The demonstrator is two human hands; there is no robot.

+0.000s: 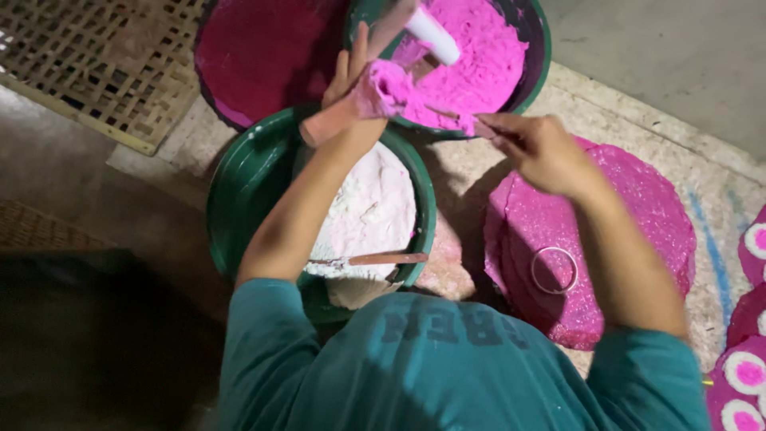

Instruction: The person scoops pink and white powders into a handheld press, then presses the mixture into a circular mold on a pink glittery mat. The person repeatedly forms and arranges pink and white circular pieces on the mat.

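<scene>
My left hand (349, 84) is raised over the basins and grips a lump of pink dough (384, 86) on a short wooden piece (323, 126). My right hand (544, 150) holds a thin stick (467, 120) whose tip touches the lump's lower right side. Behind the hands is a green basin (541, 56) of pink dough with a white cylinder (432, 33) standing in it. Under my left forearm, a green basin (239, 191) holds white dough (375, 209), and a flat stick (375, 258) lies across it.
A dark basin (263, 48) coated in magenta sits at the back left. A stack of pink discs (638, 207) with a metal ring (554, 270) on top lies under my right arm. Decorated pink-and-white discs (746, 373) lie far right; a woven bamboo tray (104, 64) far left.
</scene>
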